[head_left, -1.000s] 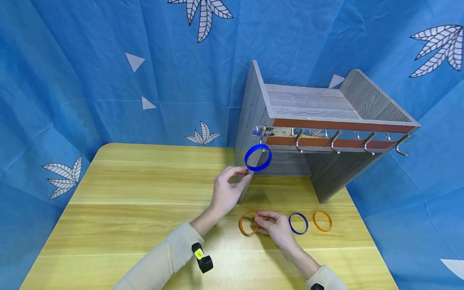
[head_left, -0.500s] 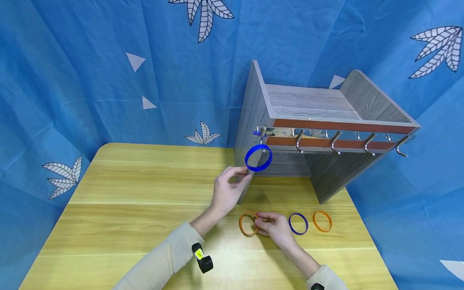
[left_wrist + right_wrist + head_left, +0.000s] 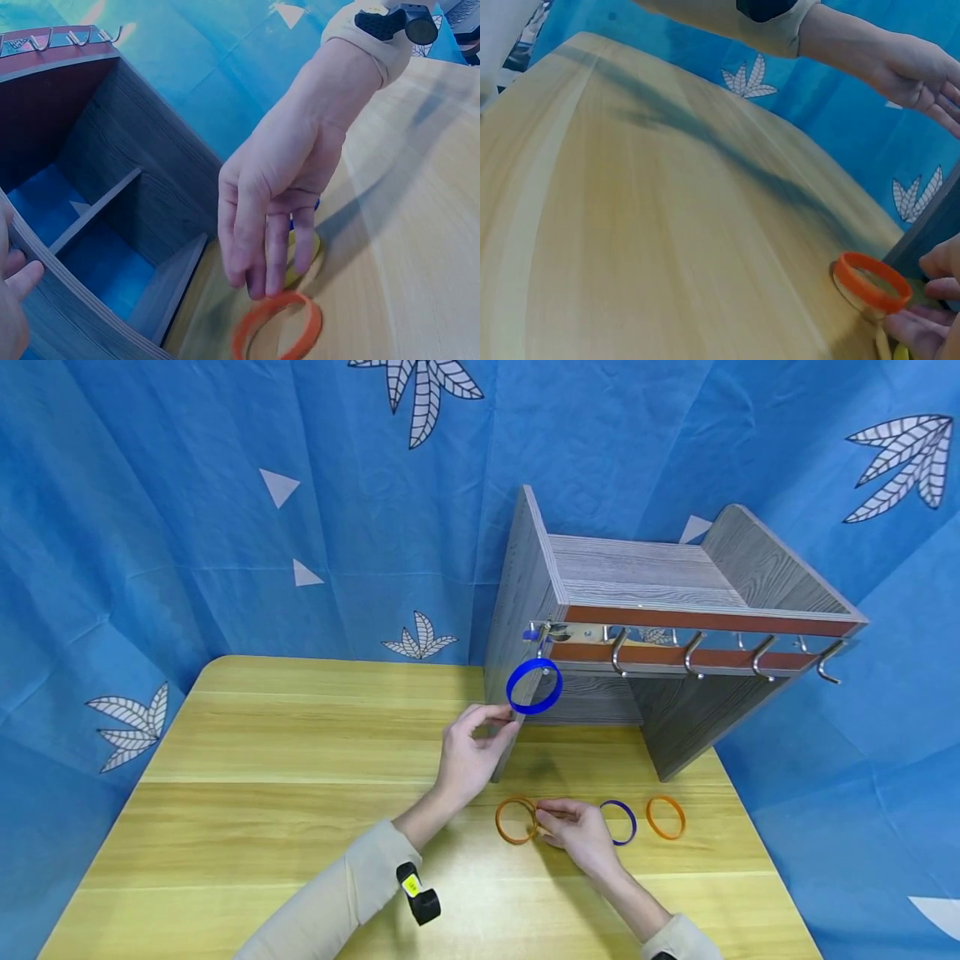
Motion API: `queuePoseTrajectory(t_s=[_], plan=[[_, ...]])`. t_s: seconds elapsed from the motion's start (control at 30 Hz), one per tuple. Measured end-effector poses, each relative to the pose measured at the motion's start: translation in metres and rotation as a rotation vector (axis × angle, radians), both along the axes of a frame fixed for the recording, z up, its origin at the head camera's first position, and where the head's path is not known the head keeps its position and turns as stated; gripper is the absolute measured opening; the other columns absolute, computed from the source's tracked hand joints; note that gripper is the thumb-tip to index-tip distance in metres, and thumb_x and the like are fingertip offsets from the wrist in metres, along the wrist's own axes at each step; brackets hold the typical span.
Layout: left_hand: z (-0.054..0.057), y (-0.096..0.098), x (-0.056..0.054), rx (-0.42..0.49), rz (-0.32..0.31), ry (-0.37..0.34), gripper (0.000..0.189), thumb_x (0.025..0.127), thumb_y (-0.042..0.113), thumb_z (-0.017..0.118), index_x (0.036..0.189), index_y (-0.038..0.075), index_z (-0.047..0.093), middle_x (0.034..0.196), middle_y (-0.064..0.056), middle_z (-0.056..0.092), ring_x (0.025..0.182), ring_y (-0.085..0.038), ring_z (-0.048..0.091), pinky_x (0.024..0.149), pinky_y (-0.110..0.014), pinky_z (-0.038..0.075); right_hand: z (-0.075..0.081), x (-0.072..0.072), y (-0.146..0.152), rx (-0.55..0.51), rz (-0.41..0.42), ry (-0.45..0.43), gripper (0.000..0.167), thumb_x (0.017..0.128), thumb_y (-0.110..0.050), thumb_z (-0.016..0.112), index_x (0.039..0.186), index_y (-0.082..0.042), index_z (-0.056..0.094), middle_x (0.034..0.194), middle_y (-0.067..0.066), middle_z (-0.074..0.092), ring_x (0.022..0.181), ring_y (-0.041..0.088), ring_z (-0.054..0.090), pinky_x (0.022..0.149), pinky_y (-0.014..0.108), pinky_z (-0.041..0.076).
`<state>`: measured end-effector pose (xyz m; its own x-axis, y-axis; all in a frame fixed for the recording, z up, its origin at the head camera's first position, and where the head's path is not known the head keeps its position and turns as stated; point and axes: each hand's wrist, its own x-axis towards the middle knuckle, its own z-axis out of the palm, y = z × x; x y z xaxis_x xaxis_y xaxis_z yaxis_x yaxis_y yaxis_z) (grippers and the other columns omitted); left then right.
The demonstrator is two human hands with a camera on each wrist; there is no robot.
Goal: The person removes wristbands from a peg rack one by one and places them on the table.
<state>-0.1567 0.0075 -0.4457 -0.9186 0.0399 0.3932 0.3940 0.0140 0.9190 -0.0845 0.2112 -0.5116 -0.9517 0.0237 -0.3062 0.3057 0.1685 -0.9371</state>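
My left hand point(image 3: 471, 752) rests its fingertips right at the front edge of the grey side panel point(image 3: 517, 568), fingers loosely bent. Just above these fingertips a blue wristband point(image 3: 555, 697) hangs from the leftmost hook point(image 3: 543, 643). With finger and thumb my right hand point(image 3: 581, 839) pinches the right edge of an orange wristband point(image 3: 498, 828) on the table. In the left wrist view its fingers point down at this band, and a yellow band point(image 3: 318, 253) shows behind them. A dark blue wristband point(image 3: 633, 827) lies partly behind the right hand.
Another orange wristband point(image 3: 682, 817) lies farther right on the wooden table point(image 3: 300, 735). The grey rack point(image 3: 645, 564) stands at the back right, its row of metal hooks point(image 3: 692, 656) jutting forward. A blue patterned curtain point(image 3: 360, 527) surrounds the table.
My right hand has shifted slightly to the right, now covering part of the dark blue band. The orange band at its fingertips has turned a little. The left hand and hanging band keep still.
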Motion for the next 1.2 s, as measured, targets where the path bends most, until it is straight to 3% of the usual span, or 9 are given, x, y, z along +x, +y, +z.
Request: queuePoseTrajectory(t_s=[0.33,0.6,0.77,0.87,0.93,1.0,1.2], plan=[[-0.002,0.000,-0.001,0.001,0.001,-0.008,0.023,0.095,0.007,0.078,0.117,0.002,0.075,0.114,-0.017,0.074,0.102,-0.033,0.074,0.081,-0.022,0.068,0.016,0.000,0.023,0.023,-0.095,0.088,0.030,0.100,-0.001,0.068,0.125,0.016,0.066,0.116,0.026,0.076,0.092,0.019,0.080,0.083,0.034,0.070],[-0.002,0.000,-0.001,0.004,-0.001,-0.009,0.023,0.095,0.006,0.077,0.117,0.002,0.075,0.113,-0.017,0.074,0.102,-0.033,0.074,0.080,-0.023,0.069,0.032,0.000,0.052,0.017,-0.174,0.189,0.038,0.100,-0.009,0.073,0.125,0.018,0.063,0.092,-0.009,0.081,0.087,0.013,0.080,0.078,0.034,0.071],[-0.002,0.000,-0.001,0.011,-0.006,-0.012,0.023,0.095,0.007,0.078,0.117,0.002,0.075,0.113,-0.017,0.074,0.103,-0.034,0.073,0.081,-0.024,0.069,0.041,0.000,0.070,-0.077,-0.231,0.323,0.022,0.099,-0.003,0.072,0.115,0.012,0.070,0.092,-0.004,0.082,0.082,0.010,0.080,0.074,0.032,0.070],[-0.002,0.000,-0.001,0.008,-0.005,-0.014,0.023,0.095,0.007,0.078,0.117,0.003,0.075,0.114,-0.017,0.074,0.103,-0.033,0.073,0.081,-0.023,0.069,0.046,-0.002,0.079,-0.094,-0.268,0.391,0.009,0.099,-0.002,0.072,0.106,0.000,0.076,0.092,-0.003,0.083,0.081,0.010,0.081,0.071,0.029,0.070],[-0.002,0.000,-0.001,0.005,-0.003,-0.014,0.023,0.095,0.007,0.078,0.117,0.003,0.075,0.114,-0.016,0.074,0.102,-0.033,0.073,0.081,-0.023,0.069,0.049,-0.003,0.085,-0.099,-0.299,0.426,0.008,0.098,-0.001,0.071,0.103,-0.004,0.078,0.090,-0.003,0.083,0.081,0.011,0.081,0.069,0.028,0.069],[-0.002,0.000,-0.001,0.003,-0.003,-0.013,0.023,0.095,0.007,0.078,0.117,0.003,0.075,0.114,-0.016,0.074,0.103,-0.032,0.074,0.081,-0.023,0.068,0.052,-0.005,0.090,-0.109,-0.333,0.453,0.010,0.098,0.001,0.071,0.102,-0.004,0.078,0.089,-0.002,0.083,0.079,0.011,0.081,0.068,0.027,0.069],[-0.002,0.000,-0.001,0.001,-0.001,-0.011,0.023,0.095,0.007,0.078,0.117,0.003,0.075,0.114,-0.016,0.074,0.103,-0.032,0.073,0.081,-0.023,0.068,0.065,-0.010,0.108,-0.201,-0.419,0.555,0.015,0.097,0.009,0.068,0.110,0.014,0.073,0.088,0.003,0.083,0.076,0.014,0.081,0.065,0.029,0.069]])
